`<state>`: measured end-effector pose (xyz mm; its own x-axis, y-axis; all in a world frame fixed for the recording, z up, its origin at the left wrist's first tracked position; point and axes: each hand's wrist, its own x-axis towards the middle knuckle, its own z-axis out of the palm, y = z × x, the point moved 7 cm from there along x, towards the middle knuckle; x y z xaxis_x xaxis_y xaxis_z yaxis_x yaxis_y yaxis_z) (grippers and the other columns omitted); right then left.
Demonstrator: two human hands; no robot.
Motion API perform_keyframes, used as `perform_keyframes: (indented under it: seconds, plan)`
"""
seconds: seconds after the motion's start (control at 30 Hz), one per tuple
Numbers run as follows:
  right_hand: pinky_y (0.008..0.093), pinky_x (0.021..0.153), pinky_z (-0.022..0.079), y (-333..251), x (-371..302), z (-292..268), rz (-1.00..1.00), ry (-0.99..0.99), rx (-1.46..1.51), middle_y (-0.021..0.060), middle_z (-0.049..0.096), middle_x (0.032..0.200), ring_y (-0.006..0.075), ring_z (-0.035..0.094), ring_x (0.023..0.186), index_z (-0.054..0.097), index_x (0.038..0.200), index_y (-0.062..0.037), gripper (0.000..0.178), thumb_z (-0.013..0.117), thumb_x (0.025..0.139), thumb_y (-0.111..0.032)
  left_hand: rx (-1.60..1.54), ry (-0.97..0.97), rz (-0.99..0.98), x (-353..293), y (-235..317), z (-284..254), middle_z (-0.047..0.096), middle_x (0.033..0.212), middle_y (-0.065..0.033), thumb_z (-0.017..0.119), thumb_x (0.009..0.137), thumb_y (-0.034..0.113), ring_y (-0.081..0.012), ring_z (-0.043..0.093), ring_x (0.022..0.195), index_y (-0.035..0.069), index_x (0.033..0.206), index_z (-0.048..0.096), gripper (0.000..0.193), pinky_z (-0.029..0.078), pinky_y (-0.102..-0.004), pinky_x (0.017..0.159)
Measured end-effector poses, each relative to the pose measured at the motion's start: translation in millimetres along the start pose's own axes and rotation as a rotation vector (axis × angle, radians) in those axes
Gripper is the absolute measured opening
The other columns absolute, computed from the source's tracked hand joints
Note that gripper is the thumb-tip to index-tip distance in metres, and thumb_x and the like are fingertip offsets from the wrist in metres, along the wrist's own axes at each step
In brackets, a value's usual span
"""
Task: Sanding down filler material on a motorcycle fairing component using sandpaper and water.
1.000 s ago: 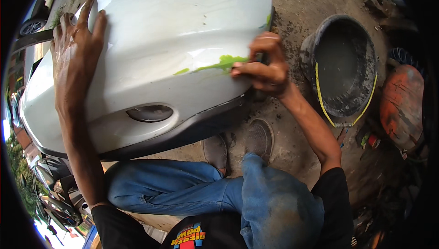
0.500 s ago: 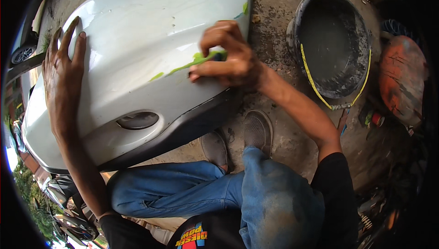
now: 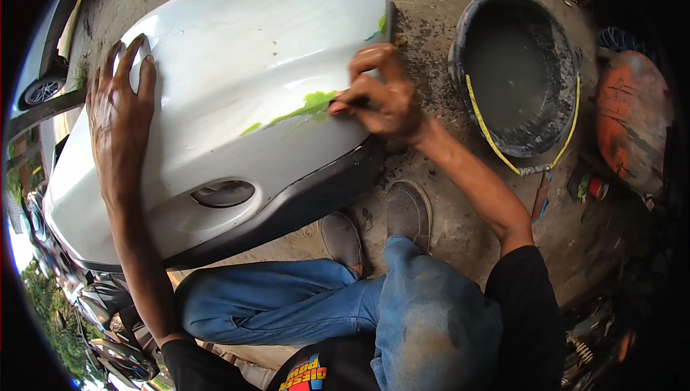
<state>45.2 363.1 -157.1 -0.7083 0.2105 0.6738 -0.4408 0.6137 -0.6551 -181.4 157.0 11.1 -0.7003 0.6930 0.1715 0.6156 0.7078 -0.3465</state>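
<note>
A white car bumper panel point(image 3: 237, 60) lies on the ground in front of me, with an oval recess near its lower dark edge. A streak of green filler point(image 3: 302, 109) runs across its middle ridge. My left hand point(image 3: 121, 114) lies flat with spread fingers on the panel's left part. My right hand point(image 3: 381, 96) is closed on a small dark tool, mostly hidden by the fingers, pressed at the right end of the green streak.
A round black basin point(image 3: 521, 67) with a yellow cord on its rim stands to the right on the dirt ground. An orange-red rounded object point(image 3: 632, 125) lies beyond it. My blue-jeaned knees and grey shoes point(image 3: 410, 211) sit below the panel. A car wheel point(image 3: 43, 90) shows at far left.
My right hand has slid back and forth along the green streak, first left, now right again. The view has shifted, and my left hand stays flat on the panel.
</note>
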Motion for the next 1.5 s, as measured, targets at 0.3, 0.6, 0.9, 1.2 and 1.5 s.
perform_keyframes:
  seconds: [0.3,0.6,0.9,1.2,1.5]
  plan:
    - [0.0215,0.062,0.052,-34,44,-67,0.331,0.446,0.463,0.0057,0.069,0.096,0.0105,0.068,0.081,0.065,0.1,-0.009,0.016,0.078,0.098,-0.018,-0.371,-0.136,0.207,-15,46,-14,0.065,0.148,-0.0112,0.063,0.107,0.022,-0.0318,0.058,0.14,0.011,0.137,0.071,0.033,0.045,-0.0439,0.118]
    - [0.0374,0.067,0.058,53,-66,-240,1.119,-0.01,-0.493,0.0182,0.078,0.1,0.0226,0.076,0.076,0.068,0.13,-0.0001,0.029,0.064,0.103,-0.008,-0.193,-0.258,0.493,-100,180,9,0.018,0.178,-0.0132,0.063,0.101,0.048,-0.0369,0.009,0.166,0.0,0.168,0.025,0.091,0.006,-0.061,0.133]
    - [0.0361,0.084,0.059,60,-70,-228,1.241,-0.295,-0.519,0.0202,0.079,0.106,0.028,0.078,0.093,0.077,0.122,-0.0034,0.029,0.074,0.095,-0.014,-0.1,-0.381,0.952,-142,238,18,0.025,0.176,-0.0126,0.047,0.11,0.044,-0.025,0.014,0.166,0.009,0.163,0.042,0.064,0.001,-0.0599,0.134]
    - [0.035,0.086,0.064,-60,2,-64,0.608,0.126,-0.083,0.0095,0.081,0.115,0.023,0.079,0.103,0.08,0.121,-0.0106,0.028,0.077,0.094,-0.006,-0.091,-0.258,0.498,-108,124,-16,0.029,0.176,-0.0049,0.069,0.1,0.037,-0.0299,0.021,0.164,0.034,0.166,0.04,0.072,0.014,-0.0555,0.134]
    - [0.0548,0.124,0.037,-75,-17,23,0.304,0.051,-0.199,0.0022,0.072,0.14,0.0327,0.055,0.144,0.077,0.13,-0.0182,0.048,0.082,0.084,-0.004,0.023,-0.129,0.133,-72,-13,-40,0.049,0.166,-0.0057,0.048,0.112,0.032,-0.0303,0.038,0.157,0.027,0.158,0.054,0.048,0.02,-0.0516,0.132]
